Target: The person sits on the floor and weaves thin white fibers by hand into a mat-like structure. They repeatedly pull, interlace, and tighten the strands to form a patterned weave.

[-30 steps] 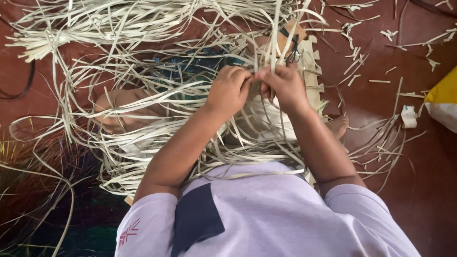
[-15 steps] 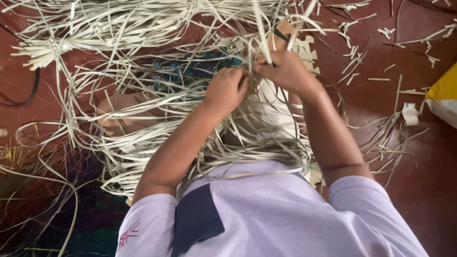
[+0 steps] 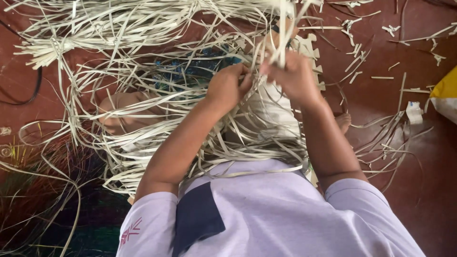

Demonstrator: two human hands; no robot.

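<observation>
- Nearest the camera, at the bottom edge, sits the person's pale lilac short-sleeved shirt (image 3: 276,214) with a dark navy chest pocket (image 3: 197,219); both bare forearms reach up and away from it.
- Just beyond, the left hand (image 3: 227,88) is curled into a loose fist, fingers folded down onto pale cream flat weaving strips (image 3: 143,143), pinning a few of them under the knuckles.
- Beside it and nearly touching, the right hand (image 3: 293,76) is closed around a small bundle of the same strips, which stand up from the fist toward the top edge.
- Beneath and around both hands the strips spread in a loose tangle, covering the person's lap and a bare knee (image 3: 119,112) on the left.
- Under the hands lies a pale woven piece (image 3: 273,112), partly hidden by the arms; its notched edge shows just right of the right hand.
- Between the strips, left of the left hand, a patch of dark blue patterned cloth (image 3: 200,69) shows through.
- Farther out, short cut scraps (image 3: 357,62) lie scattered on the reddish-brown floor (image 3: 395,114).
- At the right edge, well apart, sits a yellow and white bag (image 3: 446,93).
- At the left, a black cable (image 3: 28,97) curves across the floor.
</observation>
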